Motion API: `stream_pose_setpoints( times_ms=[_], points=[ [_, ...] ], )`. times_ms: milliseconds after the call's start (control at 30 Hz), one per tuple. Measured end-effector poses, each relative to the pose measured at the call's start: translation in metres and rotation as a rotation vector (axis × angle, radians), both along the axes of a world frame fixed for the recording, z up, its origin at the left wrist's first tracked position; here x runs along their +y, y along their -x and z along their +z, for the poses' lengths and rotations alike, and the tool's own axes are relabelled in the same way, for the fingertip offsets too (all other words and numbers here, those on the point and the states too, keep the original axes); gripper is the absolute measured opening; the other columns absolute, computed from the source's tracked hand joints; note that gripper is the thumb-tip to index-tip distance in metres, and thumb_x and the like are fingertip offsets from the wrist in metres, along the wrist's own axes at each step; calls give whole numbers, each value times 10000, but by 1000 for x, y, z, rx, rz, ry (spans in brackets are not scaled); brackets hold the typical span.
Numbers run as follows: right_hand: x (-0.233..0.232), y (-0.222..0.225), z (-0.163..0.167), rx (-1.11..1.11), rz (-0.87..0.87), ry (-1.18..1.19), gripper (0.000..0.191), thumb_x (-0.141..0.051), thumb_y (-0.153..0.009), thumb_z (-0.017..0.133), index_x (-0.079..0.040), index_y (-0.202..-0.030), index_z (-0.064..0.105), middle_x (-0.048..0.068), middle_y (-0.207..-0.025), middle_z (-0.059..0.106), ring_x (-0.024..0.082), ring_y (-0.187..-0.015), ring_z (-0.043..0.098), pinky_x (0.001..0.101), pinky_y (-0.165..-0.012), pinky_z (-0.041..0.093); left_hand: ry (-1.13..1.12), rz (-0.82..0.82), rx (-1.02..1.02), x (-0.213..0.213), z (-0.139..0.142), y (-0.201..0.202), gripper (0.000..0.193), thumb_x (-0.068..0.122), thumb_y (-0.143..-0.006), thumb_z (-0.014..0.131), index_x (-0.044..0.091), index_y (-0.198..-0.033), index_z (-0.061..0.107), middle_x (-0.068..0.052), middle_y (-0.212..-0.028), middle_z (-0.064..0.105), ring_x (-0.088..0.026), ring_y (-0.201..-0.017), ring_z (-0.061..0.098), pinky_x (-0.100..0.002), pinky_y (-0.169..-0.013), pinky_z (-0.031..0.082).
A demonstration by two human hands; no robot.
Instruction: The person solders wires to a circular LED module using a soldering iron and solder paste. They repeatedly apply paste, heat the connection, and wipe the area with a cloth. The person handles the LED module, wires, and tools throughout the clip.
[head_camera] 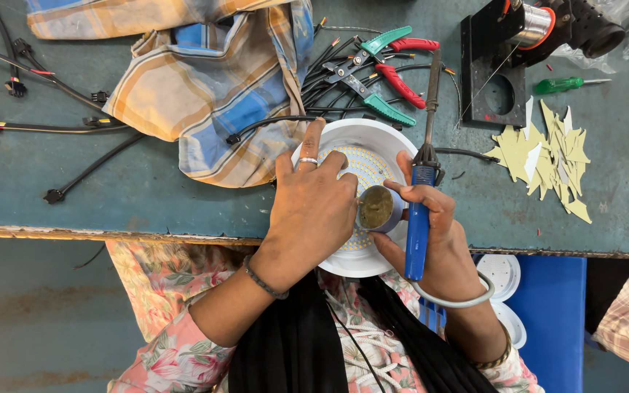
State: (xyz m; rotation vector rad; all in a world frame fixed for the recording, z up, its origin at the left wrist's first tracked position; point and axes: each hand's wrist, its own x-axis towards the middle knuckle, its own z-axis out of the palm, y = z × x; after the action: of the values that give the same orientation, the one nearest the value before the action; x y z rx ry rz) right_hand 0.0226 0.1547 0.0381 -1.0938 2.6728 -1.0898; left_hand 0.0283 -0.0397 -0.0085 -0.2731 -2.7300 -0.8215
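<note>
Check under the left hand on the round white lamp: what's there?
Under the left hand lies the white lamp, its LED board dotted with yellow chips. The hand covers the board's left part. A small round tin sits by its fingers.

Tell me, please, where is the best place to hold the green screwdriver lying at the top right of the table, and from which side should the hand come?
Probably grip the green screwdriver by its translucent green handle, the thickest part, coming down from above. It lies flat on the table, its thin metal shaft pointing right, and the handle has free space around it.
</note>
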Motion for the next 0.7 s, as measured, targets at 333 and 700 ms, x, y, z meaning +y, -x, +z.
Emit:
stream_pose_setpoints(
  times_ms=[333,700],
  points=[
    [-2,3,0,40,11,-7,785,8,-793,829,-94,-1333,269,353,-1592,362,395,-1319,641,423,-1030,555,2,1,1,1,1,0,132,163,-738,726,64,-802,784,-121,-1077,685,-448,-1407,402,-605,-852,397],
    [0,5,1,27,-20,-19,776,-4,-795,836,-103,-1319,273,331,-1595,379,383,-1325,638,419,-1013,567,-13,-2,-9,0,2,1,134,175,-752,720,74,-813,783,-124,-1097,681,-445,-1408,397,-622,-880,391]
  ],
)
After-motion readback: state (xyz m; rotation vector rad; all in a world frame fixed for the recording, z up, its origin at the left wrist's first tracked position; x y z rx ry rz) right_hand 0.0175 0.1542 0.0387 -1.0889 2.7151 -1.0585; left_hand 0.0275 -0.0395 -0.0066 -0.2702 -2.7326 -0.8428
